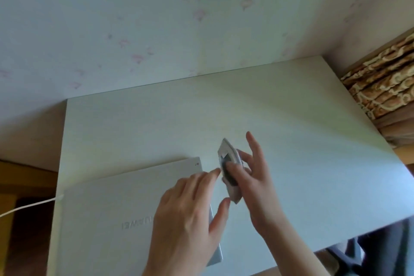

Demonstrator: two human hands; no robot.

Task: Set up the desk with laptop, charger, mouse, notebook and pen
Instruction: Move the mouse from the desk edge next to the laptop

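Note:
A closed silver laptop lies on the left part of the white desk, its logo upside down to me. A white charger cable runs from its left edge off the desk. My right hand holds a flat white mouse on edge above the desk, its dark underside turned toward me. My left hand hovers over the laptop's right side, fingers spread, its fingertips at the mouse's left edge. No notebook or pen is in view.
A papered wall with faint pink flowers stands behind the desk. Patterned brown cushions are stacked past the desk's right edge. Brown floor shows to the left. Dark fabric sits below the desk's front right edge.

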